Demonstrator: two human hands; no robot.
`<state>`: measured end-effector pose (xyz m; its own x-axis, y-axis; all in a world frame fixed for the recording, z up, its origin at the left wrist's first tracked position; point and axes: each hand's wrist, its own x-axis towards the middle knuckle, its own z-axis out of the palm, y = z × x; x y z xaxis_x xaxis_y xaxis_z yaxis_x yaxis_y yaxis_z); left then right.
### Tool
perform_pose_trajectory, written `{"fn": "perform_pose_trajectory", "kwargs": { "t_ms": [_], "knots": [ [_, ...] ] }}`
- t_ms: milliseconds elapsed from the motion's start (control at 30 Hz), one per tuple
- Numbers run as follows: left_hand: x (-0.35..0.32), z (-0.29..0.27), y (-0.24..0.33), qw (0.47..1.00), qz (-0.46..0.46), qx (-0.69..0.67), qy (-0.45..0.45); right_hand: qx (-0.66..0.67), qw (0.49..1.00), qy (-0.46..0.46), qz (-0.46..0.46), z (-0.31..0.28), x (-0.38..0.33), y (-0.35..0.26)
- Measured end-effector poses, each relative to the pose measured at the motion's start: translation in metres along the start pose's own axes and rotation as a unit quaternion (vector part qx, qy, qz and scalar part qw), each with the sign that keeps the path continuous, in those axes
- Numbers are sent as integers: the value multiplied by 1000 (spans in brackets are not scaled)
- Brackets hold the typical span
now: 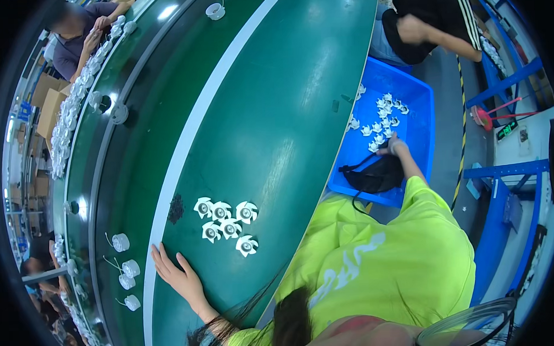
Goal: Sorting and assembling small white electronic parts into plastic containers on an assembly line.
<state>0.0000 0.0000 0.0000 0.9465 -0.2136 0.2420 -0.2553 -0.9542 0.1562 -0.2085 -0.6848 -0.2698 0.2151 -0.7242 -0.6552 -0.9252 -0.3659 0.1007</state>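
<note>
My left hand (178,278) lies flat on the green work surface (276,142), fingers spread, its fingertips at the white stripe (184,127). Ahead of it sits a group of several white fan impellers (221,211) with curved blades. My right hand (395,147) reaches into a blue plastic bin (423,137) at my right side. It is beside several more white impellers (378,128) and just above a black bag (378,174) with a strap. Its fingers are small and partly hidden, so I cannot see whether they grip anything.
Past the stripe, white round parts with wires (129,268) sit on the green belt. A small dark heap (176,208) lies near the stripe. White parts (68,125) line the far rail. A person (80,39) works across the line; another person (430,27) is beyond the bin.
</note>
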Motion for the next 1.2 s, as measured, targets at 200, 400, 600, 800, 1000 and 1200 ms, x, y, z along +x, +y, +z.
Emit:
{"fn": "perform_pose_trajectory", "kwargs": {
  "t_ms": [200,400,600,800,1000,1200],
  "knots": [
    [1,17,5,1000,-5,-13,11,-77,996,-49,-20,11,-65,-1],
    [2,19,7,1000,-2,-12,16,-111,992,-6,-50,26,-100,-4],
    [-4,20,6,1000,-9,0,24,-159,981,75,-84,-67,-232,-93],
    [-10,23,9,999,-14,-1,30,162,693,425,-559,-152,-361,-148],
    [-13,20,17,999,-37,-30,16,173,290,452,-826,-183,-466,-217],
    [-18,27,6,998,-49,-35,32,352,112,393,-842,-165,-511,-282]
  ]
}}
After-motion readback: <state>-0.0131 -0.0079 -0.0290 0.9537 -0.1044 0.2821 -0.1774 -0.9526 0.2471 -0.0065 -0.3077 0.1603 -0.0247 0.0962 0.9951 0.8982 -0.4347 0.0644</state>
